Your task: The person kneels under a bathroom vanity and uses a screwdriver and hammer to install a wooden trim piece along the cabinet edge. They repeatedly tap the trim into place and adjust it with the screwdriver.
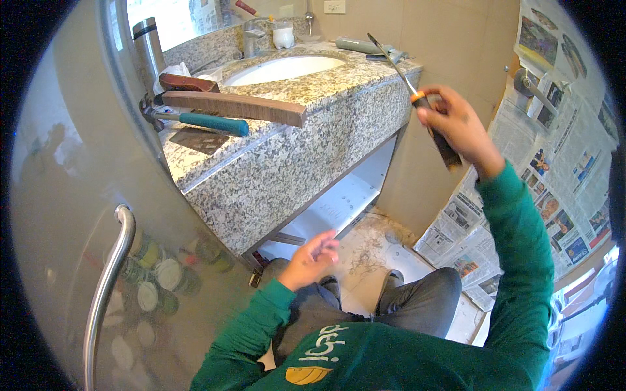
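My right hand (454,127) is raised off the right end of the granite counter, closed around the black, orange-banded handle of a chisel (396,64). Its long, narrow metal blade points up and to the left. Low over my lap, in front of the cabinet opening, my left hand (312,260) has its fingers loosely bent and apart, with nothing in it. A hammer (212,122) with a teal handle lies on the counter's left end. Above it rests a long strip of wood (238,106), jutting over the front edge.
The granite counter (274,163) holds an oval sink (283,68), a faucet (254,36) and a green-grey tool (358,45). A steel door handle (107,293) is at left. Newspaper (521,169) covers the panel at right. Shavings (368,251) litter the floor below the cabinet.
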Tool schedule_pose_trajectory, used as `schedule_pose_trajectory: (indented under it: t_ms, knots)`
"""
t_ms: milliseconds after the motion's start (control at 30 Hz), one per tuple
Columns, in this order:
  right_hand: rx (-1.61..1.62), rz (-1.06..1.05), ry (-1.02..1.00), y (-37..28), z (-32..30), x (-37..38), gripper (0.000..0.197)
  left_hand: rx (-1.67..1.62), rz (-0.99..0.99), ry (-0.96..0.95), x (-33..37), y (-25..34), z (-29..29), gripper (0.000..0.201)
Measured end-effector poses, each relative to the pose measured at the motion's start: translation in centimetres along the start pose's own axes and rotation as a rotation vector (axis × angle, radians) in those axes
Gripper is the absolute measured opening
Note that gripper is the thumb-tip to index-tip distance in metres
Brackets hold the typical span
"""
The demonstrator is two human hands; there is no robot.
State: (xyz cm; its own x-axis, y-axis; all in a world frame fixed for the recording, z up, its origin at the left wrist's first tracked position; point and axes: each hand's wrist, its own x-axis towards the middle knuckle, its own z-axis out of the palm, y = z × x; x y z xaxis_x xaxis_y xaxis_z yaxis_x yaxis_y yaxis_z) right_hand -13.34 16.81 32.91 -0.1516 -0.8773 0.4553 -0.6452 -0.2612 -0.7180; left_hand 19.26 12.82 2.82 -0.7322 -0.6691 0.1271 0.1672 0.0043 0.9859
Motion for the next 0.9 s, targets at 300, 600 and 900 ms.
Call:
schedule_pose_trajectory:
  t_ms: [300, 600, 900]
  knots:
    - [-0.741, 0.016, 0.102, 4.5, 2.2, 21.9, 0.038, 0.308, -0.226, -0.004, -2.7, -17.6, 0.5, 0.055]
    - [-0.932, 0.148, 0.078, 5.8, 7.0, 29.1, 0.033, 0.274, -0.295, -0.040, -1.9, -16.7, -0.4, 0.049]
    - [-0.962, 0.223, 0.058, 7.2, 8.7, 31.1, 0.034, 0.183, -0.307, -0.031, -1.9, -16.9, -0.7, 0.051]
